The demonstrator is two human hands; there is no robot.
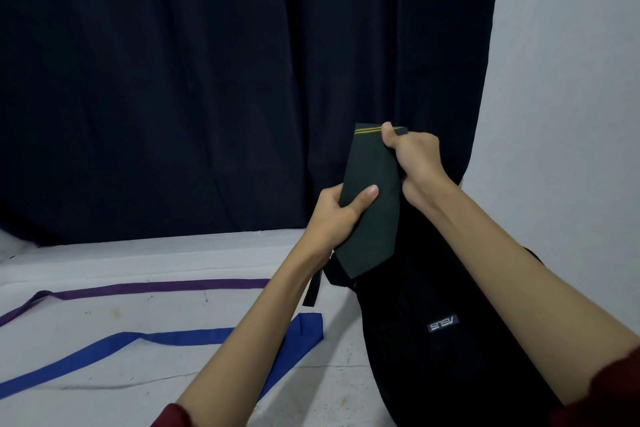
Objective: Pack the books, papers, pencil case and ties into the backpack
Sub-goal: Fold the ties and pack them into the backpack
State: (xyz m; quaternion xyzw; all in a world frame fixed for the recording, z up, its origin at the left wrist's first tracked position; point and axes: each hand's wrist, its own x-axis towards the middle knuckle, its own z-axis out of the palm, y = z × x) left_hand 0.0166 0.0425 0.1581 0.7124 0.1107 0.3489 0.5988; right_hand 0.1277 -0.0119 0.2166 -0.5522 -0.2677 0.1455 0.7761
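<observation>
From the head camera, both hands hold a folded dark green fabric tie with thin yellow stripes (372, 198) over the mouth of an upright black fabric backpack (433, 340). The left hand (332, 218) is curled round the tie's left edge, thumb pressed flat across its front. The right hand (412, 156) pinches the tie's top right corner near the yellow stripes, fingers closed tight. The tie's lower end sits at the backpack's opening; how far it reaches inside cannot be told. The backpack stands on the white bench (173, 374), with a small logo patch on its front and a black strap hanging at its left side. On the bench to the left lie a long purple fabric tie (156, 288) and, nearer the camera, a bright blue fabric tie (194, 336), which passes under the left forearm. A dark navy curtain (207, 80) hangs behind, beside a pale wall (571, 80).
</observation>
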